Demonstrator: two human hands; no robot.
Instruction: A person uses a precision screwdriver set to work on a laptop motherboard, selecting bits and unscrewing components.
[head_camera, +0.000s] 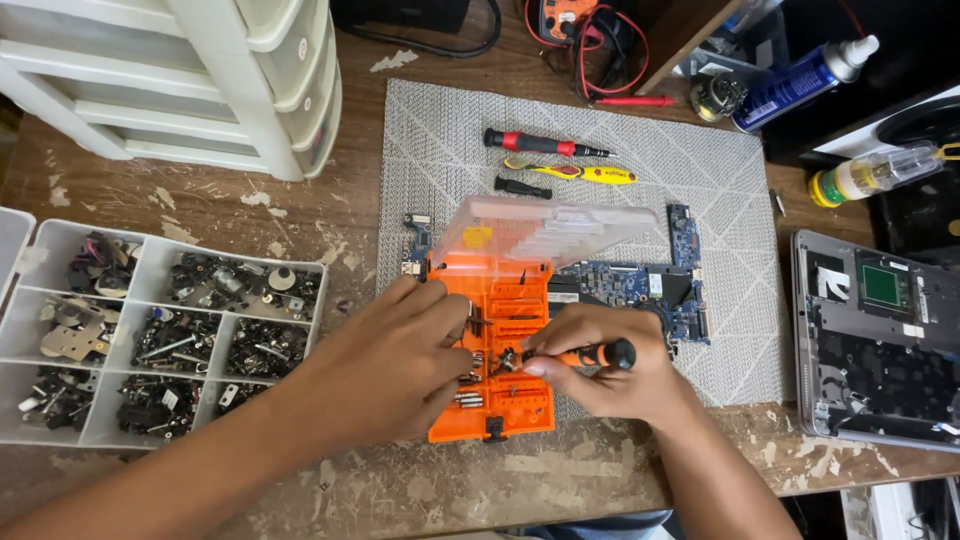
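Note:
An orange bit case lies open on a grey mat, its clear lid raised toward the back. My left hand rests on the case's left side, fingertips pinching at small metal bits in its tray. My right hand holds an orange and black screwdriver handle, its tip pointing left into the case. A blue circuit board lies on the mat behind the case, partly hidden by it.
A clear parts organizer with screws sits left. White plastic drawers stand back left. Three screwdrivers lie on the mat's far side. An opened laptop base is right; spray can and bottle back right.

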